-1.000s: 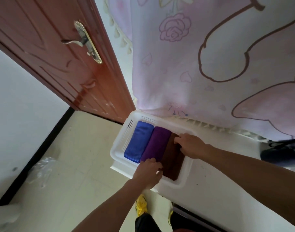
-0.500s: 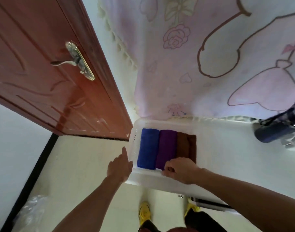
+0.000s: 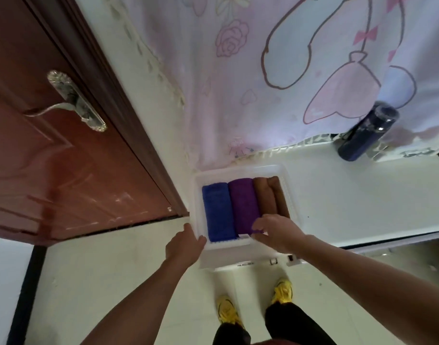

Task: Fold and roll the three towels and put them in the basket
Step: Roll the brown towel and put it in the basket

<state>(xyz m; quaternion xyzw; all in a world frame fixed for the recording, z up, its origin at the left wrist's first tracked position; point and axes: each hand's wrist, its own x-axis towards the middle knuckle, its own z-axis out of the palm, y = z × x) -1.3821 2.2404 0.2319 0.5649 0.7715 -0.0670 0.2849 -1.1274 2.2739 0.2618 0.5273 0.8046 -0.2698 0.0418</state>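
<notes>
A white plastic basket sits at the left end of a white table. Three rolled towels lie in it side by side: blue on the left, purple in the middle, brown on the right. My left hand clasps the basket's near left corner, with the thumb on the rim and the fingers along the outer wall. My right hand is hooked over the near rim. Its bent fingers cover the near ends of the purple and brown towels.
A red-brown door with a metal handle stands just left of the basket. A pink patterned curtain hangs behind the table. A dark blue bottle stands at the back right. My yellow shoes are on the pale floor below.
My right hand came off the brown towel to the basket's near rim. My left hand moved from the towels' near end to the left corner. The view swung, and the basket now looks square to me.
</notes>
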